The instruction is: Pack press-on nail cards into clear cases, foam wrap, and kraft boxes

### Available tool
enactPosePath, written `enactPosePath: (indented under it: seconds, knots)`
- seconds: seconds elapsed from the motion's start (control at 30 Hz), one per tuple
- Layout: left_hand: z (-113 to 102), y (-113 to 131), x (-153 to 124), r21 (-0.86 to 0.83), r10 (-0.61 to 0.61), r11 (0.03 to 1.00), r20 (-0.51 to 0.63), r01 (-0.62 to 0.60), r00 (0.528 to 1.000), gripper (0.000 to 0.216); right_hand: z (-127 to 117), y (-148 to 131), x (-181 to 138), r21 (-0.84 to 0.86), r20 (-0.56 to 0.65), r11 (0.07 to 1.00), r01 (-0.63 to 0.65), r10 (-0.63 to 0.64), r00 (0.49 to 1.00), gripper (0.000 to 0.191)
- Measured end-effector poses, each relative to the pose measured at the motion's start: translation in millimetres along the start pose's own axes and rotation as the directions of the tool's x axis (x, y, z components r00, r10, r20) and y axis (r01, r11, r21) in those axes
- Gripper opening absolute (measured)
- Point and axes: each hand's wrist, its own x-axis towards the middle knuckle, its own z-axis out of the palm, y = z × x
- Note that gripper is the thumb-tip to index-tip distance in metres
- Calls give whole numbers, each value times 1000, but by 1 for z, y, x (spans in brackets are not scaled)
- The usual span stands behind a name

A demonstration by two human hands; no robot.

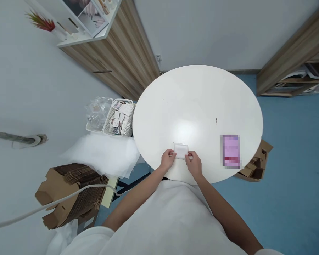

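A small white translucent sheet or pouch (pixel 181 150) lies on the round white table (pixel 196 102) near its front edge. My left hand (pixel 167 159) pinches its left edge with the fingers closed. On the other side, my right hand (pixel 194 163) pinches the right edge the same way. Both forearms reach in from below, over my white top.
A blurred pink rectangle (pixel 231 150) lies on the table to the right. Left of the table stand a clear plastic tub (pixel 97 115) and a white basket of small packets (pixel 120 118), with white foam sheet (pixel 101 154) and folded cardboard boxes (pixel 69 194) below. More cardboard (pixel 256 166) sits at the right.
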Motion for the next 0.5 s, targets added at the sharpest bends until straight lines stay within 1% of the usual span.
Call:
enactPosePath:
  seconds: [0.13,0.27,0.37,0.5]
  knots:
    - [-7,2,-1,28,66,997,6,-66,998,22,3,-4,0,32,55,999,-24,23,998,32]
    - [-26,6,3,78,156,985,-29,-154,987,19,19,-20,0,88,90,995,-36,28,996,42]
    - [-49,3,14,56,221,974,-43,-219,974,19,42,-40,5,109,106,993,-51,39,994,47]
    - [-88,-7,42,-37,242,968,-96,-247,966,28,87,-73,23,93,121,995,-47,36,992,50]
